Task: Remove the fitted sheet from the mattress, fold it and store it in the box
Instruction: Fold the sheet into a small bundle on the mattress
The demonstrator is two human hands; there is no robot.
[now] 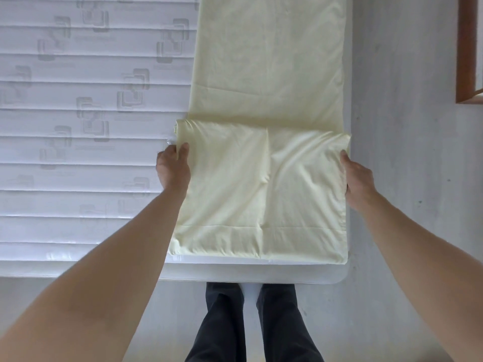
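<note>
The pale yellow fitted sheet lies as a long folded strip along the right side of the bare white mattress. Its near end is doubled over into a thicker flap close to the mattress's front edge. My left hand grips the flap's left edge, thumb on top of the cloth. My right hand holds the flap's right edge at the mattress's side, fingers tucked under the fabric. No box is in view.
The quilted mattress stretches away to the left and back. Grey floor runs along the right side and in front, where my legs in dark trousers stand. A wooden frame stands at the upper right.
</note>
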